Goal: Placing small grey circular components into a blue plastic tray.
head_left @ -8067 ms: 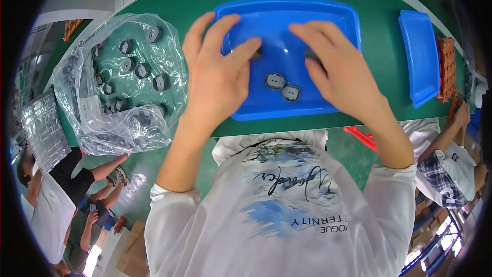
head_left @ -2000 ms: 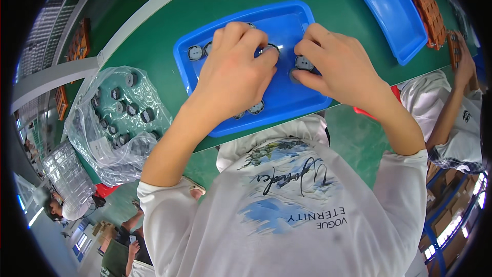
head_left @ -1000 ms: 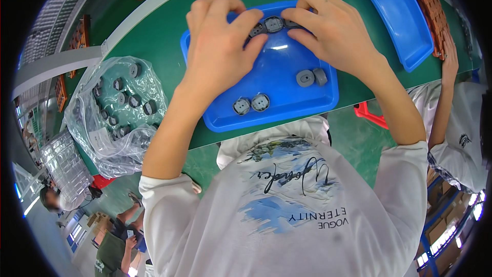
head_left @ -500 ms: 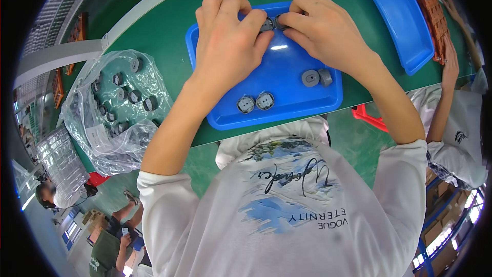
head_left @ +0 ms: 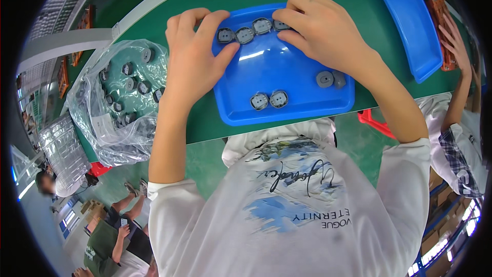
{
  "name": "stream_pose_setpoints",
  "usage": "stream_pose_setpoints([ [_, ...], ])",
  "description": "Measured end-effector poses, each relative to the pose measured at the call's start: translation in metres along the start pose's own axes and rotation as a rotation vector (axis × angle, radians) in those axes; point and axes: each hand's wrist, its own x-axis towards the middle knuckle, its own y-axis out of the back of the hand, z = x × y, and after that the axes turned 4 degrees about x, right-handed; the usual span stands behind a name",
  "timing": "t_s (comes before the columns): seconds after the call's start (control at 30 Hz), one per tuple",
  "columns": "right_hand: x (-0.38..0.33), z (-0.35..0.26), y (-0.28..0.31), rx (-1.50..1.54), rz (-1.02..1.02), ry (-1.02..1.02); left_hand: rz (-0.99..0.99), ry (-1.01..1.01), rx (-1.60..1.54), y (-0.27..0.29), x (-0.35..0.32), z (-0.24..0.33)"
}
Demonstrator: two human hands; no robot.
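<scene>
**Four grey parts lined up in the blue tray, four lying off the line**

Just inside the near edge of the blue tray [head_left: 297,72], a pair of rounded parts [head_left: 278,99] shows pale grey faces with small holes and dark rims. Toward the tray's right side lie a smooth grey disc [head_left: 324,79] with a central hole and a blurred part [head_left: 339,79] beside it; neither pair has joined the row. That row of four [head_left: 262,25], close or touching, curves along the tray's far side. At its left end, the left hand [head_left: 195,56] has thumb and fingers spread wide around the end part; at its right end, the right hand [head_left: 325,31] has a narrow gap over another, and I cannot tell whether it grips.

Left of the tray, a crinkled clear plastic bag [head_left: 113,136] contains many more similar parts. Well right of the tray sits a smooth, narrow blue tub [head_left: 417,41]; beyond that, a co-worker's hand [head_left: 453,38] is at an orange block [head_left: 437,7].
</scene>
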Motion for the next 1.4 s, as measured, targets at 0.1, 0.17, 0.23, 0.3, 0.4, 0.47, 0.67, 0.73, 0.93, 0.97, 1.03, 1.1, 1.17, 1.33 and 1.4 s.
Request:
stream_pose_setpoints([
  [0.1,0.003,-0.004,0.004,0.002,-0.001,-0.024,0.011,-0.016,-0.022,-0.003,0.003,0.0],
  [0.17,0.003,-0.003,0.006,0.029,-0.005,-0.046,0.0,-0.051,-0.025,-0.001,0.006,0.004],
  [0.23,0.004,-0.004,0.016,0.056,-0.014,-0.066,0.0,-0.067,-0.02,-0.001,0.007,0.005],
  [0.3,0.006,-0.004,0.033,0.39,-0.049,-0.366,0.004,-0.079,-0.015,-0.003,0.007,0.002],
  [0.4,-0.026,0.022,0.055,0.627,0.02,-0.53,-0.004,-0.079,-0.02,-0.002,0.008,-0.002],
  [0.47,-0.04,0.028,0.063,0.759,0.078,-0.649,-0.016,-0.092,-0.03,0.0,0.006,0.0],
  [0.67,-0.088,0.031,0.06,0.741,0.263,-0.804,0.055,-0.13,-0.029,-0.008,0.008,0.0],
  [0.73,-0.108,0.039,0.051,0.487,0.343,-0.747,0.074,-0.163,-0.011,-0.011,0.007,-0.002],
  [0.93,-0.118,0.019,0.043,0.039,0.225,-0.631,0.124,-0.144,-0.008,-0.02,0.005,0.003],
  [0.97,-0.116,0.015,0.043,0.038,0.225,-0.632,0.118,-0.133,-0.009,-0.02,0.005,0.003],
  [1.03,-0.113,0.01,0.045,-0.111,0.215,-0.615,0.102,-0.144,-0.022,-0.02,0.003,0.001],
  [1.1,-0.114,0.003,0.047,-0.189,0.234,-0.652,0.087,-0.15,-0.03,-0.019,0.002,0.0],
  [1.17,-0.118,0.001,0.047,-0.262,0.252,-0.686,0.1,-0.169,-0.036,-0.019,0.001,-0.001],
  [1.33,-0.133,0.001,0.053,-0.097,0.235,-0.821,0.1,-0.162,-0.056,-0.018,0.004,0.006],
  [1.4,-0.133,-0.002,0.056,-0.093,0.224,-0.808,0.099,-0.187,-0.038,-0.018,0.004,0.005],
])
